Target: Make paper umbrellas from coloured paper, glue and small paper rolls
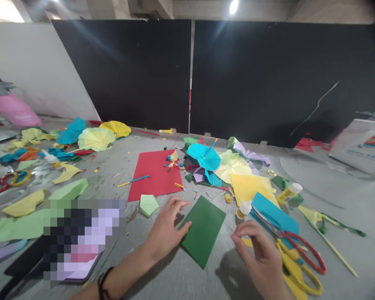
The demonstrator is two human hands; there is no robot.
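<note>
A dark green sheet of paper lies at an angle on the grey table in front of me. My left hand is at its left edge, thumb resting on the paper and fingers apart, curved above the table. To the right of the sheet, my right hand is closed in a pinch, thumb against forefinger. Whatever it may hold is too small to make out. Close beyond the right hand stands a small white-capped glue bottle. Beside that hand lie red-handled scissors and yellow-handled scissors.
A red sheet and a light green pentagon lie left of centre. Folded paper pieces, including a blue round one, are heaped further back. A glue stick stands at right. A phone lies at left. Black panels border the table.
</note>
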